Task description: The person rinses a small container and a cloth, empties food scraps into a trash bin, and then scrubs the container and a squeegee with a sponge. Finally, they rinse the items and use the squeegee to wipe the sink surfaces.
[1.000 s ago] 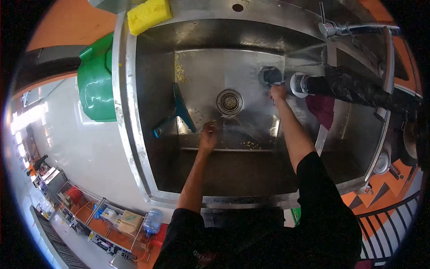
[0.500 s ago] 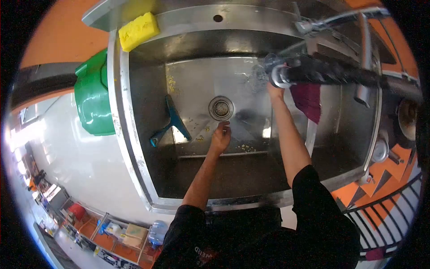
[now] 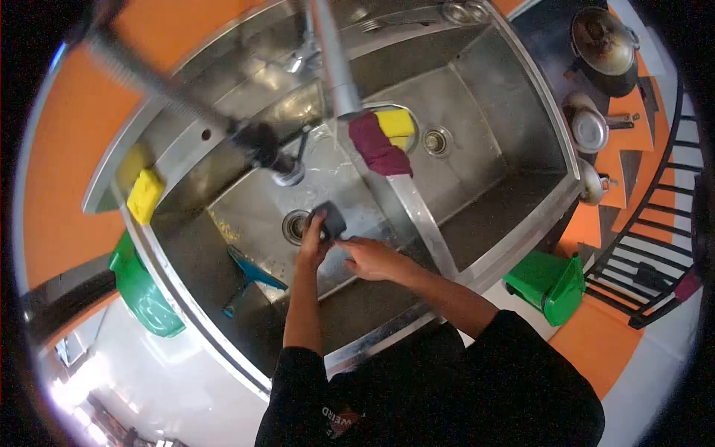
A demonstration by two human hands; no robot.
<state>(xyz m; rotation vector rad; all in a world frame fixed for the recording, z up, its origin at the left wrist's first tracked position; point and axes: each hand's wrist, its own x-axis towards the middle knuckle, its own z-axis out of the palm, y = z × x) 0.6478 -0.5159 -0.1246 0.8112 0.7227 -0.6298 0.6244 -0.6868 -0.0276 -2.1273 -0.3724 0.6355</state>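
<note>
My left hand point(image 3: 311, 244) is closed around a dark grey piece with rounded corners point(image 3: 332, 217), held over the sink basin just right of the drain point(image 3: 296, 226). Fingers hide part of it, and I cannot tell what kind of thing it is. From the right, my right hand point(image 3: 372, 258) reaches in with curled fingers, its fingertips right at the lower edge of the dark piece. Above both hands hangs the black spray head point(image 3: 287, 173) on its hose, blurred. A teal squeegee point(image 3: 249, 277) lies in the left part of the basin, near yellow food scraps point(image 3: 226, 226).
A maroon cloth point(image 3: 378, 145) drapes over the divider between two basins, under a metal spout point(image 3: 339, 82). A yellow sponge point(image 3: 145, 197) sits on the left rim, another sponge point(image 3: 395, 123) by the right basin. Green bins point(image 3: 551, 287) and pans point(image 3: 590, 130) stand outside the sink.
My right hand has let go of the spray head and come down beside my left hand. The left hand now holds the dark grey piece. The view has turned towards the right basin.
</note>
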